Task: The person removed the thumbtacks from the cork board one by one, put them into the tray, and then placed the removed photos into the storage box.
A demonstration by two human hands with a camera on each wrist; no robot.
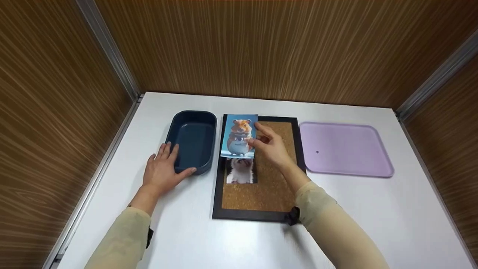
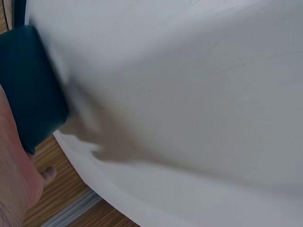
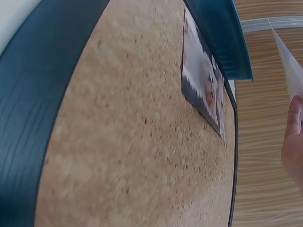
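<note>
My right hand (image 1: pixel 269 146) pinches the right edge of a hamster picture card (image 1: pixel 239 135) and holds it over the upper left of a black-framed cork board (image 1: pixel 269 186). A photo of a white fluffy animal (image 1: pixel 240 170) lies on the cork just below the card. In the right wrist view the cork (image 3: pixel 132 137), that photo (image 3: pixel 203 90), the card's white back (image 3: pixel 289 61) and a fingertip (image 3: pixel 293 137) show. My left hand (image 1: pixel 164 170) rests flat on the table, its fingers touching the near left corner of a dark blue bin (image 1: pixel 194 140), seen close up as the bin (image 2: pixel 28 90).
A lilac tray (image 1: pixel 345 149) lies flat to the right of the cork board. Everything stands on a white table (image 1: pixel 373 209) enclosed by brown wood-grain walls (image 1: pixel 261 45) at the back and both sides. The blue bin holds nothing visible.
</note>
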